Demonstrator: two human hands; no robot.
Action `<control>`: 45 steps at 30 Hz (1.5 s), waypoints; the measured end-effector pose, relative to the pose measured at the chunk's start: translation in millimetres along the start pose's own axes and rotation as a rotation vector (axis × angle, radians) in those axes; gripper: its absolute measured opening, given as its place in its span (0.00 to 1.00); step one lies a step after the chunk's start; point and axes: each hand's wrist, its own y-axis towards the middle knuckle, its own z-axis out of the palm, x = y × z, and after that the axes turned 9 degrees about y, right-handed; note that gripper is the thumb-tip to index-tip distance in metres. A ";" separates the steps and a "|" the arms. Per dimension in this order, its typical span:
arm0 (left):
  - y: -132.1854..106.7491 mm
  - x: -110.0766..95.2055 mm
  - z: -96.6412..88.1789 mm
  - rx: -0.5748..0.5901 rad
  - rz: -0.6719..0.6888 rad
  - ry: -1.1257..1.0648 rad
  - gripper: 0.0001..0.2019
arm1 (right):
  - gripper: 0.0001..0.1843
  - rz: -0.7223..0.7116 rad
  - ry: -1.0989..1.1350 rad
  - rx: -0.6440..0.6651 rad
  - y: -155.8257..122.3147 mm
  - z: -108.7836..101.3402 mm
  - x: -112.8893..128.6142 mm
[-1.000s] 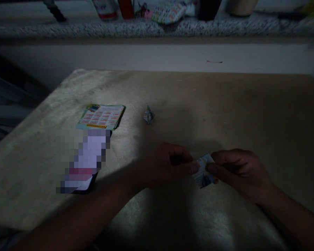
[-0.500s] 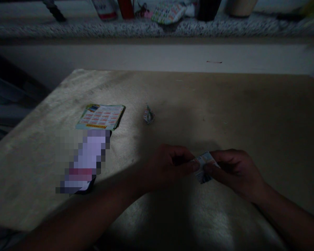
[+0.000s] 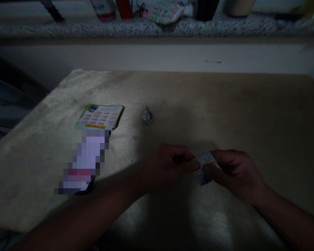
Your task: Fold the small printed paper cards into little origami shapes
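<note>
A small piece of printed paper (image 3: 204,177), white with coloured print, is pinched between both hands above the front of the table. My left hand (image 3: 176,160) grips its left edge between thumb and fingers. With its thumb on the top face, my right hand (image 3: 232,170) holds the right side. The fingers beneath the paper are hidden. Farther back on the table sits a small folded paper piece (image 3: 148,115) with a pointed top.
A stack of printed leaflets (image 3: 101,116) lies at the left of the table (image 3: 238,104). Nearer is a phone (image 3: 86,160) with a blurred-out screen. Along the back, a speckled stone ledge (image 3: 136,29) carries several containers and a patterned packet (image 3: 167,13).
Both hands keep their hold on the paper, which is turned very slightly. The whole view has shifted a little; the things on the table are unmoved.
</note>
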 end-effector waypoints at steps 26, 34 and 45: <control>0.6 0.7 4.4 0.010 0.008 -0.128 0.12 | 0.17 0.026 -0.199 0.190 3.6 -1.1 -1.2; 1.0 4.4 8.3 -0.112 -0.015 -0.013 0.13 | 0.16 0.084 -0.062 0.146 3.8 -3.5 -3.7; -0.3 5.0 6.2 -0.034 -0.104 -0.072 0.19 | 0.15 0.094 0.030 0.036 2.7 -5.2 -6.3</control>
